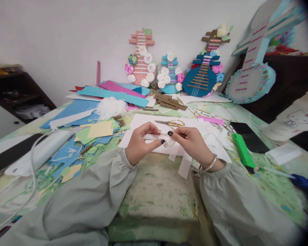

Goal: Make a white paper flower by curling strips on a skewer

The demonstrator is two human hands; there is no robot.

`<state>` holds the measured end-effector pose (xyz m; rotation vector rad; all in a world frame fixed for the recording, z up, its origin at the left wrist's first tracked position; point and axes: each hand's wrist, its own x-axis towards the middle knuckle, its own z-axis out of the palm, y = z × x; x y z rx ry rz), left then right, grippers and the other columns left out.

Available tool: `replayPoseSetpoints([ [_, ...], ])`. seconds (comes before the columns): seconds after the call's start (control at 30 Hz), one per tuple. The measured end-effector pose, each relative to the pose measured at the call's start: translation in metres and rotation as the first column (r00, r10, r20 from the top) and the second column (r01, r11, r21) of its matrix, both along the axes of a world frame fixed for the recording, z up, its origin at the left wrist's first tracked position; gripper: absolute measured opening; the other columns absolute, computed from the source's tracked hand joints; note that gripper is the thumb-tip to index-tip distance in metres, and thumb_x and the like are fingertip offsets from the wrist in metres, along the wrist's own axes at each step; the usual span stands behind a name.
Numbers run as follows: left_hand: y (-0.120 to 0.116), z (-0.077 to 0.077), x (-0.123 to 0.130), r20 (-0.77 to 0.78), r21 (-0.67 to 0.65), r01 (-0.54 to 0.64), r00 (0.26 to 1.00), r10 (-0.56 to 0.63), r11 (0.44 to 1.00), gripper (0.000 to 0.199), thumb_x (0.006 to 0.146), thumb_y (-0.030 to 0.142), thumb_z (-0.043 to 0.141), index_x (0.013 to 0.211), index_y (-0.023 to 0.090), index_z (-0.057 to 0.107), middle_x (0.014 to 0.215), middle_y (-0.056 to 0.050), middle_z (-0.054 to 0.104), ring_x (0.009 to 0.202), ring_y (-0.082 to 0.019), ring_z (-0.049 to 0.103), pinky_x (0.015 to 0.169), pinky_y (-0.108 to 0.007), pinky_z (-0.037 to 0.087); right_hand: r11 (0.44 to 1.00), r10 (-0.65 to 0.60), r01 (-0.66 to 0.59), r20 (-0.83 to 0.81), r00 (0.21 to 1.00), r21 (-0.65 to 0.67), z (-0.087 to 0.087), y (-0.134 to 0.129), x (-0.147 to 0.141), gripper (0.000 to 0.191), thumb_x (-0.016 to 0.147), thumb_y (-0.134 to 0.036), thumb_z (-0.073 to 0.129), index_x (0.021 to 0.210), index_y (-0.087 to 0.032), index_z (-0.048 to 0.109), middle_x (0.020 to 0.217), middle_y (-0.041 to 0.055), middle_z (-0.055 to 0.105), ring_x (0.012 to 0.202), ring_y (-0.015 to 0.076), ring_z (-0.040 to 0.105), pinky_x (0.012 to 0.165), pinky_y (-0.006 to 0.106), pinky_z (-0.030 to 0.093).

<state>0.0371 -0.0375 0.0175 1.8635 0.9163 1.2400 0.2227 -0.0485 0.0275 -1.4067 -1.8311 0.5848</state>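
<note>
Between both hands is a small white paper piece (pixel 166 140), shaped with curled edges like a flower; its exact form is partly covered by fingers. My left hand (pixel 143 140) pinches it from the left with thumb and forefinger. On the other side my right hand (pixel 192 141) grips it the same way, its dark thumbnail facing up. Gold-handled scissors (pixel 173 123) lie just beyond the hands on a white sheet (pixel 141 120). White paper strips (pixel 185 166) hang over the table's front edge below my right hand.
Decorated lute-shaped crafts (pixel 200 81) lean along the wall. Left are coloured paper scraps (pixel 89 147), white string (pixel 111 107) and a cable (pixel 33 164). Right stand a green glue gun or cutter-like tool (pixel 242 150), a black phone (pixel 248 136) and a cup (pixel 292 118).
</note>
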Motion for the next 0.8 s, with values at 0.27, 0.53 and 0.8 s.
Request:
replayPoseSetpoints([
  [0.27, 0.0011, 0.0002, 0.0006, -0.004, -0.057, -0.034, 0.999, 0.033, 0.998, 0.027, 0.064, 0.028, 0.073, 0.080, 0.015, 0.056, 0.082, -0.004, 0.064, 0.080, -0.017, 0.063, 0.053, -0.019, 0.047, 1.000, -0.001, 0.001, -0.032, 0.999, -0.016, -0.0007, 0.0001, -0.0003, 0.035, 0.079, -0.044, 0.052, 0.064, -0.014, 0.061, 0.055, -0.0014, 0.047, 0.054, 0.0089, 0.037, 0.051, 0.024, 0.027],
  [0.53, 0.0054, -0.0037, 0.0002, 0.085, -0.154, -0.021, 0.996, 0.034, 0.988, 0.025, 0.060, 0.030, 0.076, 0.074, 0.014, 0.062, 0.081, -0.005, 0.068, 0.073, -0.016, 0.063, 0.054, -0.022, 0.050, 1.000, 0.001, -0.001, -0.068, 0.998, -0.004, -0.0007, -0.0001, -0.0020, 0.036, 0.079, -0.045, 0.054, 0.062, -0.014, 0.060, 0.055, -0.0012, 0.048, 0.054, 0.0090, 0.037, 0.050, 0.023, 0.027],
  [0.8, 0.0042, -0.0018, 0.0030, 0.150, -0.093, 0.010, 0.989, 0.004, 0.996, 0.014, 0.059, 0.023, 0.077, 0.063, 0.015, 0.066, 0.074, -0.004, 0.070, 0.079, -0.018, 0.065, 0.079, -0.032, 0.052, 1.000, -0.006, 0.006, -0.080, 0.997, 0.008, -0.0033, 0.0004, -0.0015, 0.036, 0.079, -0.045, 0.054, 0.061, -0.014, 0.059, 0.056, -0.0008, 0.050, 0.056, 0.0093, 0.039, 0.051, 0.023, 0.028],
])
